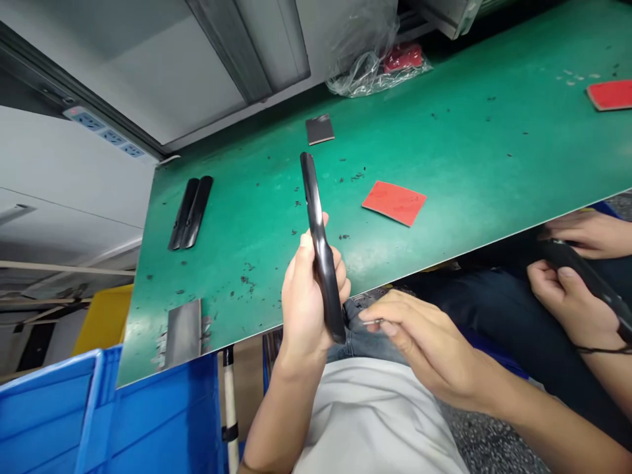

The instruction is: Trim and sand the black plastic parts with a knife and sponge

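My left hand (309, 296) grips a long, curved black plastic part (320, 237), which stands on edge with its upper end over the green mat (257, 263). My right hand (419, 336) pinches a thin metal tool (372, 322) close to the part's lower end. The tool's tip is hidden behind my fingers, and I cannot tell whether it touches the part. On the mat lie a pair of black strips (190, 214), a small dark square piece (319, 129), and a red pad (394, 203).
A co-worker's hands (573, 276) hold a black part (587, 276) at the right. A second red pad (609, 95), a metal plate (184, 332), and a plastic bag (368, 66) lie on the mat. A blue crate (108, 415) stands below the mat's left corner.
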`<state>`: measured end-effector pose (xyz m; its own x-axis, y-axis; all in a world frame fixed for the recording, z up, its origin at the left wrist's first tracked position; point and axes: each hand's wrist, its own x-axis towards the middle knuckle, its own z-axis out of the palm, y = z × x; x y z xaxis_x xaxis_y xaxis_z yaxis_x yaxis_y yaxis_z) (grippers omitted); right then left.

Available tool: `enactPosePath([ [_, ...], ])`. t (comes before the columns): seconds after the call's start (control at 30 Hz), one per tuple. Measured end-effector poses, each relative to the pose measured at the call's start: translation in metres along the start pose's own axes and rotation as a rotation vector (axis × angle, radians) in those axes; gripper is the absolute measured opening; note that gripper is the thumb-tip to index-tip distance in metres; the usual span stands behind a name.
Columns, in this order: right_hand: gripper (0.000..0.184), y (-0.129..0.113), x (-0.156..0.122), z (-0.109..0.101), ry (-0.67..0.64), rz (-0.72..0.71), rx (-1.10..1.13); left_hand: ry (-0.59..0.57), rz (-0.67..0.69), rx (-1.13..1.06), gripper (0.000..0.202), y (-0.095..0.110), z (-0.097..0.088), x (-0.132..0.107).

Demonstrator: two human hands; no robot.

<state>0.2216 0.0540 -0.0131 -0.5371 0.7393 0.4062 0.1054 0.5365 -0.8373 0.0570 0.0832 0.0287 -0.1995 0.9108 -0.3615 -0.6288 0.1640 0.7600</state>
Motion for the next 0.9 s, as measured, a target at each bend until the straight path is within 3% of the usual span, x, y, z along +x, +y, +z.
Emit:
enactPosePath([
  [0.07, 0.034, 0.0, 0.005, 0.003, 0.031, -0.114, -0.247, -0.011, -0.006, 0.02, 0.04, 0.0, 0.002, -0.003],
  [0.13, 0.058, 0.002, 0.011, 0.006, 0.101, -0.198, -0.471, -0.017, -0.012, 0.043, 0.04, 0.0, 0.005, -0.007],
  [0.23, 0.073, 0.006, 0.019, 0.01, 0.178, -0.291, -0.623, -0.033, -0.03, 0.078, 0.041, 0.0, 0.009, -0.011],
  [0.6, 0.074, 0.01, 0.031, 0.0, 0.131, -0.312, -0.786, -0.055, 0.037, 0.139, 0.041, -0.001, 0.012, -0.016],
  [0.9, 0.064, 0.011, 0.026, 0.006, 0.158, -0.392, -0.871, 0.033, -0.008, 0.157, 0.039, 0.003, 0.017, -0.014],
])
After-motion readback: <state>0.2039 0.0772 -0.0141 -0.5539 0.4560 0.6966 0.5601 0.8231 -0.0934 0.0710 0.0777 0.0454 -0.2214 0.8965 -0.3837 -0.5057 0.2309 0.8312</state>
